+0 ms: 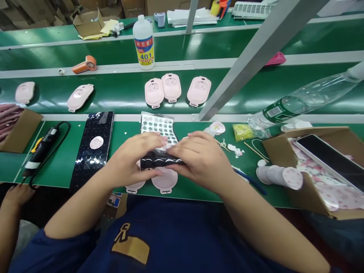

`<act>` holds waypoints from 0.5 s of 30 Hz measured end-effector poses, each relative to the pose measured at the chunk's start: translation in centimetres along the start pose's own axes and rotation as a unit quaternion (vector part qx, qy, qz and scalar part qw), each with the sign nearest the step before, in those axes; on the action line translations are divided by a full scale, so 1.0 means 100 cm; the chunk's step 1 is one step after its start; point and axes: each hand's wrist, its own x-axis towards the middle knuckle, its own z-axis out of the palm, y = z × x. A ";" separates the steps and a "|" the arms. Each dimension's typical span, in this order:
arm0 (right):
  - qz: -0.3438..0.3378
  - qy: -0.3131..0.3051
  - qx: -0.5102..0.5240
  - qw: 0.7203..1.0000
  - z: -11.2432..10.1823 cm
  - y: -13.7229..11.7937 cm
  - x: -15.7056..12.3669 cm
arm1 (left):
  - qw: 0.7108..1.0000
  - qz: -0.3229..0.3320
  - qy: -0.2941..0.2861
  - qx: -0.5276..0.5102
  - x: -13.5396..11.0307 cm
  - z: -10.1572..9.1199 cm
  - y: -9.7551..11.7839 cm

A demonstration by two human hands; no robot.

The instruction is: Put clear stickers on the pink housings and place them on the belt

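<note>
My left hand and my right hand meet at the middle of the green bench, both closed on a black sheet of round stickers that curls over at its near end. Beneath the hands lie two pale pink oval shells at the bench's front edge. What the fingertips pinch is hidden. A second black sticker sheet with a pink disc on it lies to the left.
Several pink shells ride the green conveyor behind, with a white 401 bottle beyond. A black electric tool lies left, an open cardboard box of pink parts and a plastic bottle right. Another person's hand shows at bottom left.
</note>
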 end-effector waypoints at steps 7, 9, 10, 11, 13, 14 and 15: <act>-0.014 0.029 0.117 0.993 -0.004 0.003 -0.005 | 0.993 0.008 0.082 -0.087 -0.020 0.004 -0.004; -0.021 0.066 0.163 0.984 0.002 0.008 -0.006 | 0.988 0.005 0.086 -0.128 -0.025 0.006 -0.007; -0.023 0.085 0.173 0.981 0.006 0.009 -0.006 | 0.986 0.000 0.095 -0.135 -0.026 0.007 -0.009; -0.026 0.103 0.175 0.979 0.010 0.010 -0.006 | 0.985 -0.009 0.108 -0.134 -0.028 0.008 -0.010; -0.025 0.127 0.164 0.978 0.016 0.011 -0.004 | 0.984 -0.021 0.133 -0.116 -0.029 0.009 -0.013; -0.016 0.131 0.159 0.978 0.018 0.011 -0.003 | 0.984 -0.024 0.142 -0.104 -0.029 0.009 -0.014; 0.000 0.129 0.160 0.979 0.019 0.011 -0.002 | 0.984 -0.026 0.149 -0.091 -0.029 0.008 -0.016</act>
